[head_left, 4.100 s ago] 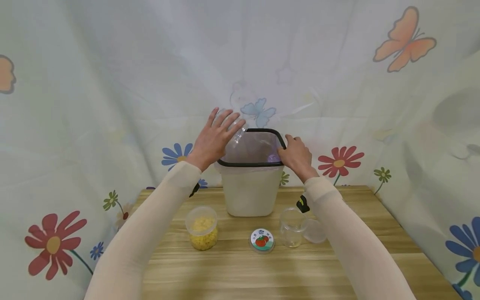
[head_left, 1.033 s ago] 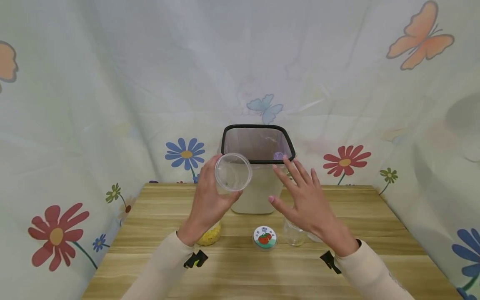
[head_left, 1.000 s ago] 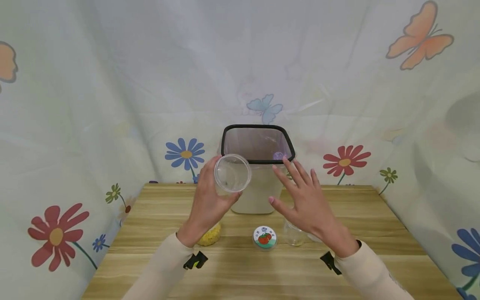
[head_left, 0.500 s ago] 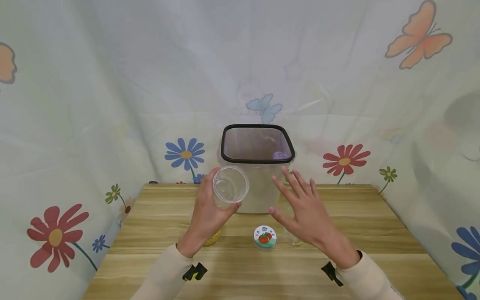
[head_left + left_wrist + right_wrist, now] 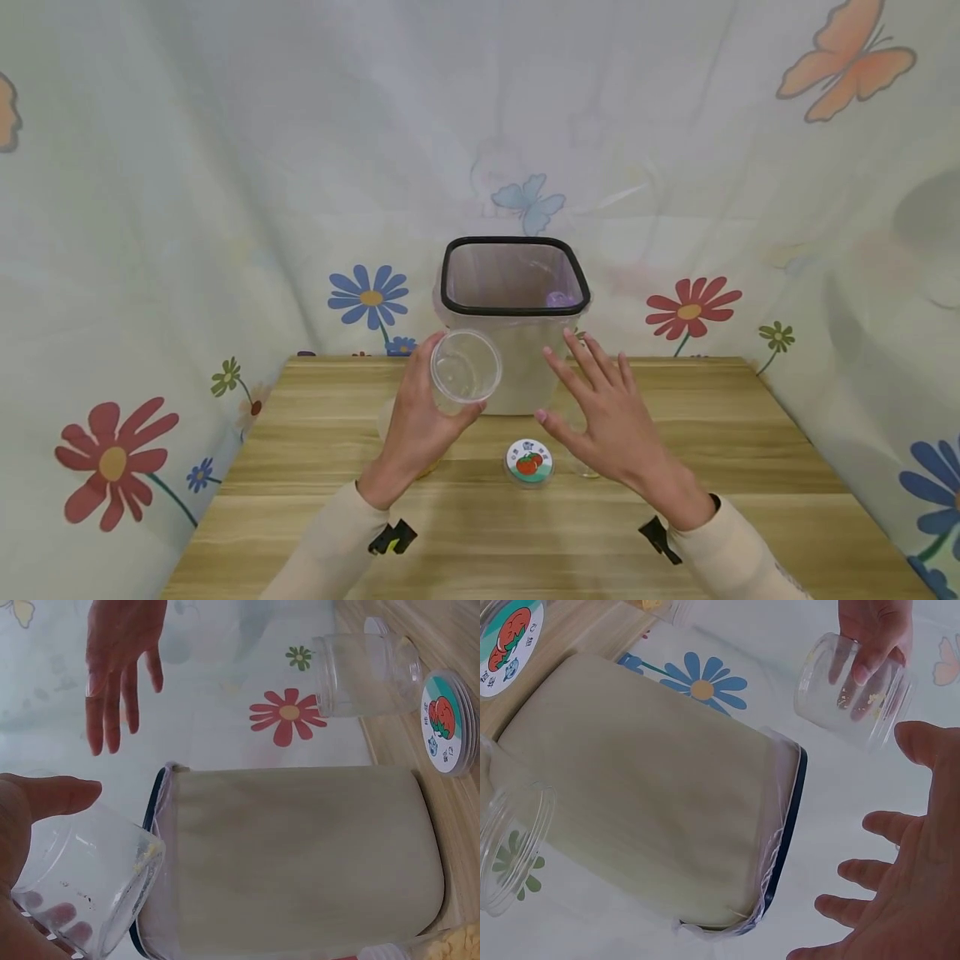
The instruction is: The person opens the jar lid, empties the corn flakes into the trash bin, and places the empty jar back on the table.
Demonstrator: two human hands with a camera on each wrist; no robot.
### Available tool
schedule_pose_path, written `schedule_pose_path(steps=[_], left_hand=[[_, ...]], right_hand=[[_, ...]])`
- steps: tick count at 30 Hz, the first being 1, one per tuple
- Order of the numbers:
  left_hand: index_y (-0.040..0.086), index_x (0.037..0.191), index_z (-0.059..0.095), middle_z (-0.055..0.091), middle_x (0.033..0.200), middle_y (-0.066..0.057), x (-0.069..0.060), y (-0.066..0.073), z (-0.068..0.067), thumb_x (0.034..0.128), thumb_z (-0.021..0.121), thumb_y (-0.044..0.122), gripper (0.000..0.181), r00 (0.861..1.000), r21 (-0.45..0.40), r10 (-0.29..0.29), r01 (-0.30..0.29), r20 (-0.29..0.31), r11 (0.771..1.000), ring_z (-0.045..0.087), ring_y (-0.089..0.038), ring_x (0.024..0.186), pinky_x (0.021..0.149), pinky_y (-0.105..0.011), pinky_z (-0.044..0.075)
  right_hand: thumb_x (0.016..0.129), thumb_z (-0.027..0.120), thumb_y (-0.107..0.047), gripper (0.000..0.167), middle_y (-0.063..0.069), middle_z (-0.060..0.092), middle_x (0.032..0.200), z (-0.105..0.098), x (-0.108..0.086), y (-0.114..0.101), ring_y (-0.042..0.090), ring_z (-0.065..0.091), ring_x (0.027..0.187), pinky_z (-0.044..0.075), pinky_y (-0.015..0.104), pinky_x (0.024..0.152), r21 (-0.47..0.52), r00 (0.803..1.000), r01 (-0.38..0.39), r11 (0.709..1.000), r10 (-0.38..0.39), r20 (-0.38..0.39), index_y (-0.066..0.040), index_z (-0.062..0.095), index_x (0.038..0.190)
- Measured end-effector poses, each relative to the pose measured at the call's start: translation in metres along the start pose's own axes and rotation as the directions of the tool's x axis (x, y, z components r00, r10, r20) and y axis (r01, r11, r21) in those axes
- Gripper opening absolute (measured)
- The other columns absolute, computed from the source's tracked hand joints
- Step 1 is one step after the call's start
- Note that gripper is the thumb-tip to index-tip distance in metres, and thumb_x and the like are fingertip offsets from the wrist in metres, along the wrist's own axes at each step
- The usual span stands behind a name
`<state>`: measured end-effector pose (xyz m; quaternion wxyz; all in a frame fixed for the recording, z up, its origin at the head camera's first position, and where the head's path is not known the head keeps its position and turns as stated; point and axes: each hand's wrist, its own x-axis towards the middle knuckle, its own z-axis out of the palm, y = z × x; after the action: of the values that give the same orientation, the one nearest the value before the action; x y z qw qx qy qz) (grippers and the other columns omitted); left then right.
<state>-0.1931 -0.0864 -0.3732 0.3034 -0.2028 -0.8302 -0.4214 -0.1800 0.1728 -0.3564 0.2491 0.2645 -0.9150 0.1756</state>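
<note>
In the head view my left hand (image 5: 422, 425) grips a clear plastic jar (image 5: 467, 367), its round end facing me, just in front of the bin. The left wrist view shows a few crumbs stuck inside that jar (image 5: 90, 877). My right hand (image 5: 611, 425) hovers with fingers spread and holds nothing, in front of the bin's right side. Between and beyond the hands stands a pale bin (image 5: 517, 358) with a black rim and a thin bag lining. A purple item (image 5: 558, 298) shows inside it.
A stack of lids (image 5: 529, 462) with a tomato label lies on the wooden table (image 5: 480, 542). Another clear jar (image 5: 367, 675) stands right of it, mostly behind my right hand. A jar of yellow bits (image 5: 454, 946) is left, largely hidden by my left hand.
Four seconds ago my left hand held the jar over the bin and my right hand gripped its rim. Both have come back toward me; the jar has lowered slightly over the last second.
</note>
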Motion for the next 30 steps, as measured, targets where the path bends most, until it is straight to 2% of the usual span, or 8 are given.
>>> schedule_pose_path(steps=[7,14,18,30], left_hand=[[0.01,0.147,0.035,0.051,0.137,-0.015,-0.007,-0.004,0.011,0.0641,0.091,0.02,0.1,1.0,-0.008,-0.015,0.015,0.016,1.0,0.053,-0.031,0.122,0.101,-0.051,0.047],[0.009,0.145,0.037,0.053,0.134,-0.01,-0.026,-0.005,0.024,0.0636,0.091,0.021,0.099,0.996,-0.01,-0.07,0.07,0.049,0.997,0.055,-0.027,0.12,0.098,-0.049,0.05],[0.011,0.143,0.037,0.053,0.134,-0.007,-0.035,-0.006,0.029,0.0629,0.092,0.022,0.098,0.993,-0.01,-0.1,0.101,0.07,0.995,0.055,-0.024,0.12,0.099,-0.048,0.05],[0.009,0.146,0.032,0.053,0.137,-0.011,-0.053,-0.019,0.042,0.063,0.092,0.022,0.103,0.972,-0.037,-0.212,0.217,0.1,0.976,0.056,-0.029,0.123,0.102,-0.05,0.048]], right_hand=[[0.089,0.063,-0.05,0.074,0.003,0.019,0.165,0.002,0.0,0.0,0.035,0.017,0.152,0.013,0.071,0.115,0.012,1.0,-0.004,1.0,0.004,0.014,-0.026,0.036,0.153],[0.09,0.061,-0.051,0.073,0.003,0.019,0.165,0.01,-0.008,0.0,0.035,0.018,0.152,0.014,0.07,0.115,-0.001,0.999,-0.01,1.0,0.01,0.035,-0.026,0.036,0.153],[0.09,0.061,-0.052,0.073,0.006,0.022,0.164,0.013,-0.012,-0.001,0.035,0.018,0.152,0.014,0.069,0.116,-0.002,0.999,-0.021,1.0,0.021,0.049,-0.028,0.035,0.153],[0.088,0.063,-0.053,0.074,0.007,0.025,0.164,0.027,-0.019,-0.003,0.034,0.019,0.151,0.015,0.071,0.115,0.012,0.998,-0.02,1.0,0.019,0.062,-0.028,0.035,0.153]])
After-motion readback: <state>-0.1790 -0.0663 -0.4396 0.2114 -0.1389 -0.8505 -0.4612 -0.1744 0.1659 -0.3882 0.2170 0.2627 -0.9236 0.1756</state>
